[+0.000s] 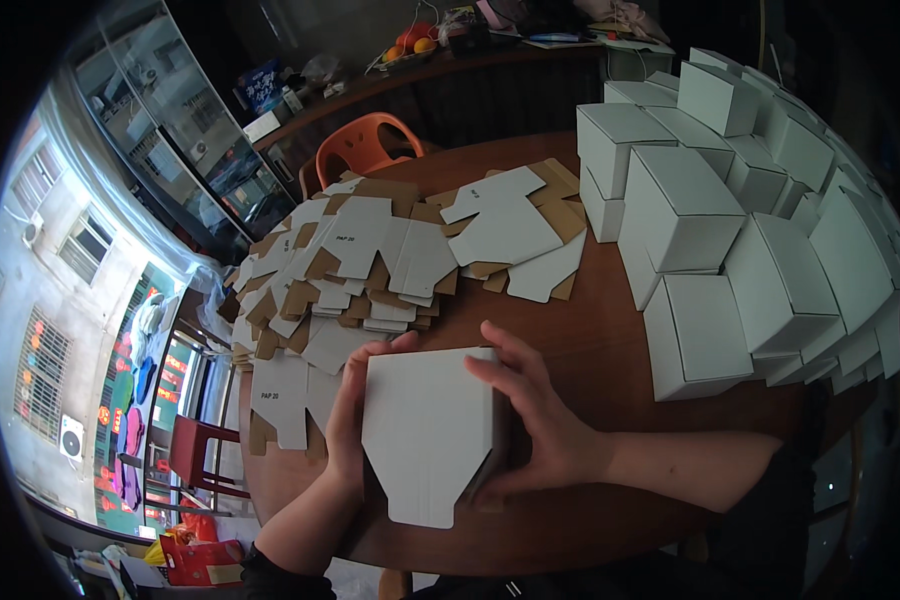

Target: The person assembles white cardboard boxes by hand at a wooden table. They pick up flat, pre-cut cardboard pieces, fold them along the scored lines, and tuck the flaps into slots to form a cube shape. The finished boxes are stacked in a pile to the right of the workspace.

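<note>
Centrally, smooth white cardboard box (430, 430) with tapered flap (half-folded), above round brown table (610, 350); clamped between left hand (352, 415) and right hand (540, 415), fingers curled on both sides.

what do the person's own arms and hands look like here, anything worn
Both hands are bare: no gloves, and no rings or watch that I can make out on the left hand or the right hand. The forearms are uncovered; dark sleeves begin near the elbows, at the picture's lower edge.
</note>
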Tool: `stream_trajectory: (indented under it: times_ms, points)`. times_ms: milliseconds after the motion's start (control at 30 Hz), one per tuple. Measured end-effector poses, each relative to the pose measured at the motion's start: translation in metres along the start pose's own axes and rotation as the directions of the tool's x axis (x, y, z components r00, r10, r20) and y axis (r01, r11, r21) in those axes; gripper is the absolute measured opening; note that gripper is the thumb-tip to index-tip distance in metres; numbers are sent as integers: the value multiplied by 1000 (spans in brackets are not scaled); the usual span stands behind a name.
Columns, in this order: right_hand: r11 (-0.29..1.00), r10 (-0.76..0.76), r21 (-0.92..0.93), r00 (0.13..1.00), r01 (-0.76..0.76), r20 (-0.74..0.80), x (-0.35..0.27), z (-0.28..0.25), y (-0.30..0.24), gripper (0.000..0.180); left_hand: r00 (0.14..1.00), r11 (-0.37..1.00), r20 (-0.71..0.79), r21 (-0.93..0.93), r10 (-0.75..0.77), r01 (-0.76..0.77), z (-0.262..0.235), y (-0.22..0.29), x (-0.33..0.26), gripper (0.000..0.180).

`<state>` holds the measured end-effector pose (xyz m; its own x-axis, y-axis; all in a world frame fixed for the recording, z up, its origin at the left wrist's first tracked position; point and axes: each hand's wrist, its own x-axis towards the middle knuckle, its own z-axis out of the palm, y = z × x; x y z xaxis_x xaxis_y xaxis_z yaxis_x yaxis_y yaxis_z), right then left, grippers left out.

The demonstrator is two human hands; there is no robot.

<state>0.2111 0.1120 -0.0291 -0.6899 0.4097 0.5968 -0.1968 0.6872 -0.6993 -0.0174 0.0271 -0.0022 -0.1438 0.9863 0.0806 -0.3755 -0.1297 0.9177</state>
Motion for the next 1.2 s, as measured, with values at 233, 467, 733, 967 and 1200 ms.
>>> stream_trajectory:
  times_ms: [233,467,733,967,1200]
  points:
    - [951,254,192,966,-240,-49,-1,-2,8,102,983,972,132,180,128,-150,5,-7,-1,96]
    - [926,319,233,945,-296,-69,-7,-2,22,56,962,923,176,289,208,-253,-10,-22,0,112]
    - [978,200,114,932,-173,-302,-2,4,10,49,954,716,250,635,165,-290,-4,-23,-9,84]
    - [990,25,139,973,8,-231,-2,-2,4,56,989,990,31,-17,144,-143,6,-28,-4,81]
    - [947,-63,303,985,110,-160,-7,1,9,65,939,946,171,81,297,-314,-10,-39,-6,61]
